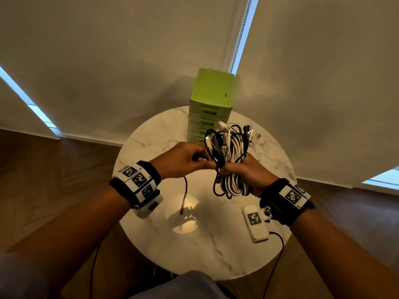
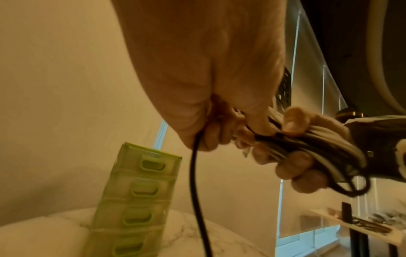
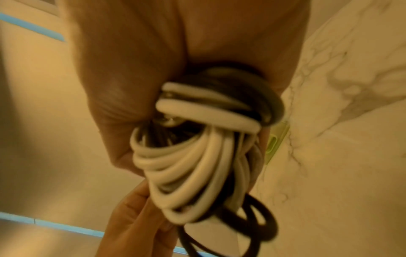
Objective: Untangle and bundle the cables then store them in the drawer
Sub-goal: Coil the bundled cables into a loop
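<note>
My right hand (image 1: pixel 235 169) grips a coiled bundle of white and black cables (image 1: pixel 232 147) around its middle, held above the round marble table (image 1: pixel 151 134). The loops (image 3: pixel 197 156) fill the right wrist view. My left hand (image 1: pixel 190 158) pinches a black cable (image 1: pixel 185 190) beside the bundle; its loose end hangs down toward the table (image 2: pixel 197 191). A green drawer tower (image 1: pixel 210 104) stands at the back of the table, its drawers (image 2: pixel 140 189) pushed in.
Loose plugs and connectors (image 1: pixel 251 133) lie right of the drawer tower. Black leads (image 1: pixel 278 251) run from my wrist cameras off the table's front edge. Wooden floor surrounds the table, and pale blinds hang behind it.
</note>
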